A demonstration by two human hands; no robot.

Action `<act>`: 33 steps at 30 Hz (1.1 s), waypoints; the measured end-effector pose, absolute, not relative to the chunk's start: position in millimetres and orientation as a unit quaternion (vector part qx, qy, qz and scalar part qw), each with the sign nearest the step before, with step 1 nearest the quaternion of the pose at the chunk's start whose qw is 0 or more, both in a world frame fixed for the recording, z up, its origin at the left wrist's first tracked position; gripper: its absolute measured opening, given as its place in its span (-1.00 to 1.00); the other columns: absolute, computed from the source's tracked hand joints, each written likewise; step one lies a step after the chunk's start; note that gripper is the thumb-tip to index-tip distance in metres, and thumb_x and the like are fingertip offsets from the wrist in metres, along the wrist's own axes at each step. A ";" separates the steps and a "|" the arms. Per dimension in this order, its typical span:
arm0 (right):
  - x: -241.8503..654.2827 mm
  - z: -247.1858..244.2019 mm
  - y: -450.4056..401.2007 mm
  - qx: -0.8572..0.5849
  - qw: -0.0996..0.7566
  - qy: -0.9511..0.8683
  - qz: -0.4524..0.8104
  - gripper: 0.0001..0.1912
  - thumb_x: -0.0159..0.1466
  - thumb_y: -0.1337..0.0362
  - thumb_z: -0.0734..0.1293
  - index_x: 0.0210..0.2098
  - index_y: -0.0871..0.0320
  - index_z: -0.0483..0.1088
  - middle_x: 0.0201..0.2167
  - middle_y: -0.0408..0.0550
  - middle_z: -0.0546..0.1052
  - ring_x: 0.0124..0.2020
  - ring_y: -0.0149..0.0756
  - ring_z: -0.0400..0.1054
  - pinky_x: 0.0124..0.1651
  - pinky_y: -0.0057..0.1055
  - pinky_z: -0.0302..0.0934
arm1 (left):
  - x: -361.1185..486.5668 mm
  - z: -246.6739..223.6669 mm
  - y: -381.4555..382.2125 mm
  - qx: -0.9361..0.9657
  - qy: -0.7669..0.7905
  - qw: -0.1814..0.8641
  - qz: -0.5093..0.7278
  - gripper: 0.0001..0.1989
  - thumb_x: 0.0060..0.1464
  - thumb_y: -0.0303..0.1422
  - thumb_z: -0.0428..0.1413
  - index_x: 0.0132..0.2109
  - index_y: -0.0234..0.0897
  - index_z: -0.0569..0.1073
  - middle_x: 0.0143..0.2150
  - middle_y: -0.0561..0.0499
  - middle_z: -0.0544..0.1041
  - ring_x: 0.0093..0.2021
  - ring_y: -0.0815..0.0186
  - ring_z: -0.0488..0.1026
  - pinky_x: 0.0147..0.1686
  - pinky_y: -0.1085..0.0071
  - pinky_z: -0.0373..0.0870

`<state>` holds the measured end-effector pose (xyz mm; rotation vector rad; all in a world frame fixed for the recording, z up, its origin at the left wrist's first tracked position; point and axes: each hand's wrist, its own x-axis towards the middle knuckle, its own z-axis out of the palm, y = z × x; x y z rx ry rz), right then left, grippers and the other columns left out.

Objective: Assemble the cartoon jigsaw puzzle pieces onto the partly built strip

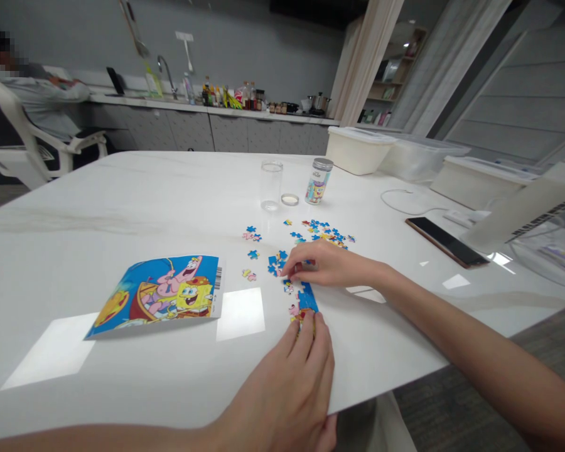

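My left hand (296, 370) lies with its fingers extended on a joined section of jigsaw puzzle (309, 298) near the table's front edge, partly covering it. Just beyond, my right hand (317, 263) has thumb and fingers pinched at a puzzle piece (281, 272), mostly hidden by the fingertips. Blue puzzle pieces (277, 260) lie directly beside those fingertips. More loose pieces (329, 232) are heaped behind the right hand, and several pink and yellow ones (249, 274) lie to its left. A curled cartoon picture sheet (169, 292) rests further left.
Behind the pieces stand a clear jar (271, 185), its lid (290, 199) and a printed canister (319, 182). A phone (445, 242), a white cable (395, 206) and lidded plastic boxes (360, 150) are on the right. A person (47, 103) sits at the far left.
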<state>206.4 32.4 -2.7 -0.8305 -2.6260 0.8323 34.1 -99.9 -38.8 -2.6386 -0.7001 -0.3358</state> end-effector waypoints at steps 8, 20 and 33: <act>204.9 -0.9 30.8 -0.261 0.135 -0.915 0.276 -0.81 0.24 0.48 0.29 -0.23 0.17 0.51 -0.23 -0.05 0.58 -0.26 -0.38 0.42 -0.19 -0.42 0.30 | 32.9 -38.9 -100.7 -0.941 -0.251 0.194 -0.118 -0.38 0.13 -0.08 -0.08 0.08 -0.57 0.42 0.11 -0.35 0.46 0.10 -0.05 0.38 0.12 0.16 0.12; 212.4 0.8 37.7 -0.263 0.206 -0.906 0.259 -0.77 0.31 0.45 0.21 -0.24 0.13 0.49 -0.25 -0.06 0.57 -0.21 -0.36 0.43 -0.11 -0.36 0.28 | 33.3 -38.5 -100.1 -0.946 -0.251 0.178 -0.103 -0.37 0.16 -0.09 -0.09 0.12 -0.60 0.39 0.15 -0.39 0.41 0.14 -0.04 0.33 0.14 0.15 0.08; 236.0 21.0 53.9 -0.461 0.427 -0.778 0.003 -0.79 0.24 0.42 0.20 -0.19 0.14 0.41 -0.30 -0.05 0.39 -0.33 -0.31 0.31 -0.30 -0.37 0.23 | 32.8 -45.7 -95.9 -0.944 -0.237 0.201 -0.114 -0.38 0.17 -0.12 -0.12 0.11 -0.60 0.40 0.13 -0.38 0.44 0.09 -0.01 0.37 0.11 0.16 0.11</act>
